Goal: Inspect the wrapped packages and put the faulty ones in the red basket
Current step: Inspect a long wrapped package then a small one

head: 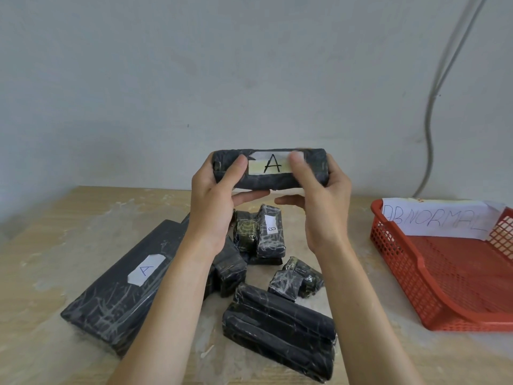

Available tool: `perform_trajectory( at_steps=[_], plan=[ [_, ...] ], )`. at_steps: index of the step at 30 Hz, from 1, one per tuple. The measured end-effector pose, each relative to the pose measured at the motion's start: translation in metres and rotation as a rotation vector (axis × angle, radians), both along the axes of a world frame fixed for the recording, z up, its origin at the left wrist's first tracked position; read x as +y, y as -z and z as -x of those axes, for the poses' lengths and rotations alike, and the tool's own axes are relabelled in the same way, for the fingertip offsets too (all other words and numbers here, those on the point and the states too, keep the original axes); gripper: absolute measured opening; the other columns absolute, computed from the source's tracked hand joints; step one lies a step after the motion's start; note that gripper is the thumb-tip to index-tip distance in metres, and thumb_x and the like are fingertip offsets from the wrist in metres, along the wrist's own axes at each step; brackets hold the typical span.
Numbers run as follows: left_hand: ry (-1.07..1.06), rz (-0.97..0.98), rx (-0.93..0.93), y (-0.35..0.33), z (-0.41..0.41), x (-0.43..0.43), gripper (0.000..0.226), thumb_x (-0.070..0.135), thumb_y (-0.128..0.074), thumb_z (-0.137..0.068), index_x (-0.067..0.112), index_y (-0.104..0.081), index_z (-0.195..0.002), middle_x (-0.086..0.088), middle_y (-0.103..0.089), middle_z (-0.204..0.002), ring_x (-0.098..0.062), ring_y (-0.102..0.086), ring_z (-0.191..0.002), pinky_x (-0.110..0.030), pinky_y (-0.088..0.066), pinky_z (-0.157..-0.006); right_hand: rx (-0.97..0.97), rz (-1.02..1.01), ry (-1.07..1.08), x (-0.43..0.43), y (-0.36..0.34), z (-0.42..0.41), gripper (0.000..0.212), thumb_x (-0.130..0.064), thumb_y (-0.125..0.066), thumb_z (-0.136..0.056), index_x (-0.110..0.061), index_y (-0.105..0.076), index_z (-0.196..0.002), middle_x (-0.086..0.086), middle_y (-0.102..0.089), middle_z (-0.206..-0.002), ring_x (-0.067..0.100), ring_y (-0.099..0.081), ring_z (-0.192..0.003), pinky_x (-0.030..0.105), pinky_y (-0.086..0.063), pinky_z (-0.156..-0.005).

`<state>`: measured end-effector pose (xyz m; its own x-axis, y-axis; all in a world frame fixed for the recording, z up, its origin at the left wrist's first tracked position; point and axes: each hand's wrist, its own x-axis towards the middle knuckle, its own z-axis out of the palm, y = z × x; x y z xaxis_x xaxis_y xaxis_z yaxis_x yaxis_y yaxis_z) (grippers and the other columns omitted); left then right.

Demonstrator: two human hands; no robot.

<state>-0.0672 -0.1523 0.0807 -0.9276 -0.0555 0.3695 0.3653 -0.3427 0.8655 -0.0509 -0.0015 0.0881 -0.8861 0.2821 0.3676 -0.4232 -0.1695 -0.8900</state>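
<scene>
Currently left hand (pixel 213 207) and right hand (pixel 322 201) grip the two ends of package (pixel 266 181) labelled A, held above pile (pixel 277 326) mid-table; basket (pixel 402 262) sits right, bare table (pixel 361 226) strip between

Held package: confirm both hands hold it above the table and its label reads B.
Wrong on the label: the head view shows the label on the held package reads A, not B. The left hand and right hand do hold it above the table.
</scene>
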Motion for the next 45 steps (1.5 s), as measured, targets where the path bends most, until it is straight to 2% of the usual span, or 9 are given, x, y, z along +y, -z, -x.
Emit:
perform_trajectory(
  at_steps=[4,15,20,23,26,29,33,40,45],
  plan=[
    [0.021,0.038,0.019,-0.001,0.0,-0.001,0.01,0.016,-0.063,-0.106,0.006,-0.063,-0.108,-0.015,-0.074,-0.111,-0.031,-0.078,-0.103,-0.049,-0.065,-0.086,0.036,-0.037,0.021,0.001,0.001,-0.001,0.049,-0.012,-0.09,-0.083,-0.017,-0.065,-0.126,0.005,-0.076,-0.087,0.029,-0.08,-0.082,0.034,-0.062,-0.063],
    [0.054,-0.039,-0.004,-0.005,0.0,-0.006,0.021,0.021,-0.048,-0.113,0.007,-0.064,-0.109,-0.014,-0.073,-0.116,-0.031,-0.075,-0.112,-0.052,-0.065,-0.085,0.037,0.068,-0.076,0.009,0.004,0.005,0.024,-0.016,-0.06,-0.108,-0.01,-0.068,-0.13,0.006,-0.068,-0.101,0.021,-0.071,-0.084,0.03,-0.059,-0.054],
    [0.019,-0.004,-0.025,-0.005,0.0,-0.005,0.016,0.021,-0.053,-0.112,0.01,-0.064,-0.115,-0.013,-0.075,-0.115,-0.032,-0.077,-0.108,-0.052,-0.065,-0.087,0.149,-0.122,-0.078,0.009,0.007,0.002,0.083,-0.005,-0.089,-0.083,-0.031,-0.048,-0.151,0.017,-0.076,-0.105,0.025,-0.074,-0.072,0.038,-0.062,-0.063],
    [0.085,0.022,0.033,-0.007,-0.002,-0.007,0.041,0.017,-0.074,-0.096,0.016,-0.057,-0.133,-0.01,-0.068,-0.131,-0.03,-0.075,-0.113,-0.047,-0.066,-0.085,0.164,-0.073,-0.048,0.007,0.005,0.002,0.075,0.004,-0.086,-0.083,-0.022,-0.053,-0.145,-0.001,-0.078,-0.086,0.02,-0.074,-0.073,0.033,-0.06,-0.059],
    [0.059,0.064,0.096,-0.005,-0.003,-0.005,0.062,-0.001,-0.077,-0.09,0.019,-0.049,-0.141,-0.008,-0.06,-0.146,-0.027,-0.075,-0.115,-0.041,-0.065,-0.085,0.156,-0.015,-0.085,0.007,0.004,0.001,0.068,0.001,-0.084,-0.086,-0.02,-0.056,-0.145,0.003,-0.077,-0.119,0.024,-0.077,-0.091,0.031,-0.061,-0.059],
    [0.001,-0.004,0.117,-0.008,-0.005,-0.004,0.048,0.0,-0.076,-0.09,0.014,-0.053,-0.128,-0.012,-0.063,-0.14,-0.027,-0.076,-0.11,-0.038,-0.066,-0.08,0.167,0.068,-0.155,0.008,0.004,0.002,0.062,-0.005,-0.077,-0.087,-0.017,-0.059,-0.145,0.01,-0.065,-0.141,0.026,-0.074,-0.105,0.03,-0.063,-0.065],
    [0.059,-0.009,0.112,-0.01,-0.004,-0.007,0.033,0.013,-0.076,-0.091,0.012,-0.056,-0.118,-0.006,-0.069,-0.113,-0.027,-0.078,-0.088,-0.042,-0.066,-0.079,0.163,0.194,-0.182,0.01,0.002,0.003,0.059,-0.009,-0.079,-0.088,-0.011,-0.058,-0.143,0.018,-0.07,-0.118,0.025,-0.076,-0.09,0.029,-0.062,-0.064],
    [0.047,0.023,0.188,-0.007,-0.003,0.002,0.014,0.002,-0.059,-0.104,0.009,-0.056,-0.115,0.003,-0.065,-0.1,-0.017,-0.075,-0.104,-0.039,-0.064,-0.087,0.135,0.294,-0.05,0.004,0.002,0.004,0.017,-0.017,-0.064,-0.106,-0.013,-0.068,-0.122,-0.001,-0.068,-0.091,0.019,-0.072,-0.083,0.031,-0.062,-0.063],
    [-0.031,0.067,0.225,-0.001,-0.003,0.013,0.011,0.014,-0.064,-0.104,0.017,-0.058,-0.113,0.013,-0.07,-0.094,-0.016,-0.074,-0.093,-0.037,-0.063,-0.083,0.128,0.281,0.002,-0.002,0.003,0.002,0.03,-0.019,-0.073,-0.1,-0.014,-0.064,-0.128,-0.005,-0.07,-0.091,0.019,-0.073,-0.086,0.032,-0.062,-0.065]
  ],
)
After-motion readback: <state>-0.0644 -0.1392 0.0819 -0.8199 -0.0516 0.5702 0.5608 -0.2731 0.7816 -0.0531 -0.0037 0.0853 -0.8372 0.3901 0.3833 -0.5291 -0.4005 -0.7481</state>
